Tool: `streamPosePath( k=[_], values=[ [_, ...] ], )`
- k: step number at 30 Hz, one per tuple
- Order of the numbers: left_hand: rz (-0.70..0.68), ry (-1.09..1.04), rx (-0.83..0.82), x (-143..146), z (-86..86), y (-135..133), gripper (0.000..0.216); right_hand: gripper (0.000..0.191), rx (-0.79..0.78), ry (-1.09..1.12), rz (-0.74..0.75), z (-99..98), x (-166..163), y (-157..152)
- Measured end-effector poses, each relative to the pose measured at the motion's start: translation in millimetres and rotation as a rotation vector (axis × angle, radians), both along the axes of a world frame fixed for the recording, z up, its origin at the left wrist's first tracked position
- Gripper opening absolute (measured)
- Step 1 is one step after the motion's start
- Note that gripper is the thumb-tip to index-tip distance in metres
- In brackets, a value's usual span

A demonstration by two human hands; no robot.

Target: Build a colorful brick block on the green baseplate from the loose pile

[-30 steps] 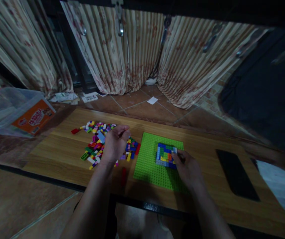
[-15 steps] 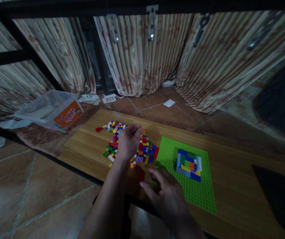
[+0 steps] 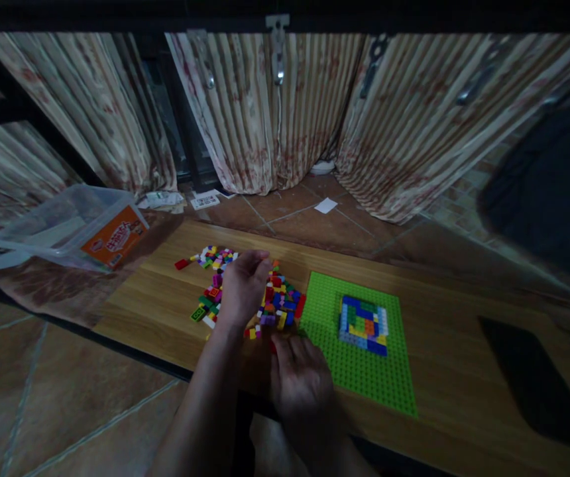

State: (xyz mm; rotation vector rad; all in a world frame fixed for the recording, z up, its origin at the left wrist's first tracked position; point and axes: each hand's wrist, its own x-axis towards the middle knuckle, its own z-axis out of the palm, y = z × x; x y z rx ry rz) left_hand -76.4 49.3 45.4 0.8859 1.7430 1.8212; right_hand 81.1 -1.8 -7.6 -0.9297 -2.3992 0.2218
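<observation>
A loose pile of small coloured toy building bricks (image 3: 280, 301) lies on the wooden table. Over it is my left hand (image 3: 245, 288), fingers curled in and thumb against them; whatever they may hold is hidden. My right hand (image 3: 302, 374) is lowered at the near edge of the table, its fingers together and bent over a red brick (image 3: 273, 344), which shows only in part. Just right of the hands lies a green studded baseplate (image 3: 384, 387). On the baseplate sits a low, square block of joined bricks (image 3: 363, 326) in blue, green, yellow, orange and white.
A clear plastic box (image 3: 66, 228) with an orange label stands beyond the table's left end. At the right on the table (image 3: 444, 358) lies a dark flat object (image 3: 533, 377). Papers (image 3: 325, 205) lie on the tiled floor before striped curtains (image 3: 250, 119).
My right hand has moved left and its spread fingers have closed over the red brick. My left hand stays above the pile, much as before. The whole view has shifted slightly.
</observation>
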Motion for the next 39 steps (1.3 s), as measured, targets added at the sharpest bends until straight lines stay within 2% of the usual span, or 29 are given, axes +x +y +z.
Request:
streamPosePath(
  k=[3,9,11,15,18,20,25,31,35,39],
  values=[
    [-0.015,0.0,-0.01,2.9,1.9,0.3,0.018,0.031,-0.044,0.054,0.021,7.9,4.5,4.8],
    [-0.103,-0.043,-0.003,15.3,1.8,3.7,0.023,0.03,-0.297,0.208,-0.052,32.9,27.9,26.2],
    [-0.21,-0.028,-0.049,23.2,1.5,5.0,0.022,0.028,-0.345,0.263,-0.105,37.0,37.4,36.1],
    [-0.506,-0.032,-0.149,44.3,0.8,5.7,0.021,0.026,-0.397,0.373,-0.181,41.0,54.6,53.9],
    [-0.721,-0.083,-0.148,60.5,-0.8,5.2,0.021,0.026,-0.426,0.434,-0.224,43.9,63.7,62.2],
    [-0.795,-0.118,-0.142,68.5,-2.2,5.4,0.02,0.026,-0.444,0.452,-0.245,45.5,68.4,65.8],
    [-0.803,-0.143,-0.15,75.1,-5.8,8.5,0.015,0.028,-0.492,0.434,-0.27,45.1,81.7,73.0],
    [-0.781,-0.1,-0.166,79.8,-10.3,10.7,0.012,0.019,-0.513,0.339,-0.201,43.1,99.2,80.4],
    [-0.78,-0.008,-0.183,86.3,-12.0,10.4,0.012,0.017,-0.483,0.305,-0.177,45.2,108.5,84.1],
    [-0.738,0.128,-0.192,86.6,-15.4,10.2,0.012,0.017,-0.493,0.305,-0.24,42.3,123.7,93.2]
  ],
)
